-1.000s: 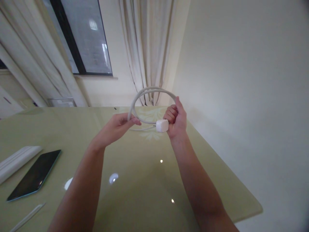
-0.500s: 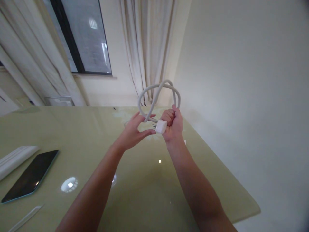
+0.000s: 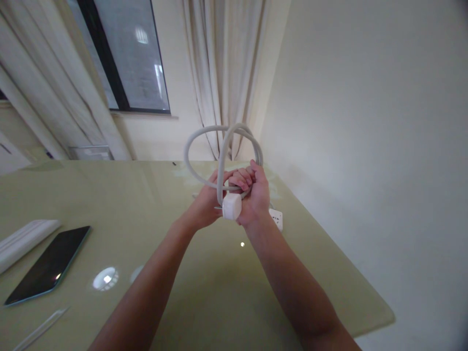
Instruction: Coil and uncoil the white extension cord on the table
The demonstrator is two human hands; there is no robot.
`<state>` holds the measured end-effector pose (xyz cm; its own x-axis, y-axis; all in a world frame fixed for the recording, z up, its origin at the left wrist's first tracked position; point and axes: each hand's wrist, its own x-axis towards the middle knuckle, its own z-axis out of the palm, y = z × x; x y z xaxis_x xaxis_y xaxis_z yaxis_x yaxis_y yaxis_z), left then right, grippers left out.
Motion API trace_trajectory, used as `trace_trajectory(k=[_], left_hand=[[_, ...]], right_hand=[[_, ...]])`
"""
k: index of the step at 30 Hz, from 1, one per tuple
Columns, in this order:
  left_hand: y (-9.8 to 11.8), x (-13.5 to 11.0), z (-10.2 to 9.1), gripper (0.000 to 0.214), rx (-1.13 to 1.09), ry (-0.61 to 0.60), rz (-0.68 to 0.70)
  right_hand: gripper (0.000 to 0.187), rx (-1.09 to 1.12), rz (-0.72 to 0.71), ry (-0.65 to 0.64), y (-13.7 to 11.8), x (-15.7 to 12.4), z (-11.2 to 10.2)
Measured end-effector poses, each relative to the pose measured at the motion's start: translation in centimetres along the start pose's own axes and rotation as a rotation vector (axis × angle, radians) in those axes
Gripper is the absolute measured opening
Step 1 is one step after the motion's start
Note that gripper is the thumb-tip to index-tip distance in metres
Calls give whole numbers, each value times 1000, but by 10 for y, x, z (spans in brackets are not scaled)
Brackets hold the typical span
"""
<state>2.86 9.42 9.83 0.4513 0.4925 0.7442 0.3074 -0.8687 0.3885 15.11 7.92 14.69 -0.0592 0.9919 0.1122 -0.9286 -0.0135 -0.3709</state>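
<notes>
Both hands meet above a glossy pale green table (image 3: 204, 292). My right hand (image 3: 254, 197) is closed round a thick white cable (image 3: 204, 132) that rises in two crossing loops above the fists. A white plug (image 3: 231, 206) hangs at the bottom of the cable, just below my fingers. My left hand (image 3: 206, 200) presses against the right one from the left, its fingers wrapped on the same bundle of cable. A white socket block (image 3: 277, 218) lies on the table right behind my right wrist.
A dark tablet (image 3: 46, 265) lies at the left, with a white keyboard-like bar (image 3: 25, 240) beyond it and a white stylus (image 3: 40, 329) near the front edge. Curtains (image 3: 226, 73) and a window (image 3: 124, 53) stand behind the table. A plain wall fills the right.
My left hand moved right from the loop's left side and closed against my right hand. The single wide loop became two crossing loops, and the plug dropped lower.
</notes>
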Motion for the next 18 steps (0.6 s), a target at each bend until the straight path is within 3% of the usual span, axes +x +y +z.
trace_trajectory(k=[5,10,14,18], left_hand=[[1,-3,3,53,-80,162,-67],[9,-4,4,65,-200,388,-196],[11,-3,6,59,-454,572,-317],[13,6,4,57,-669,754,-313]], right_hand=[[59,-184,-116,35,1,1,-1],[53,-469,-273,80,17,10,-17],[49,-632,-338,43,37,8,-26],[38,-711,-352,-47,53,2,-24]])
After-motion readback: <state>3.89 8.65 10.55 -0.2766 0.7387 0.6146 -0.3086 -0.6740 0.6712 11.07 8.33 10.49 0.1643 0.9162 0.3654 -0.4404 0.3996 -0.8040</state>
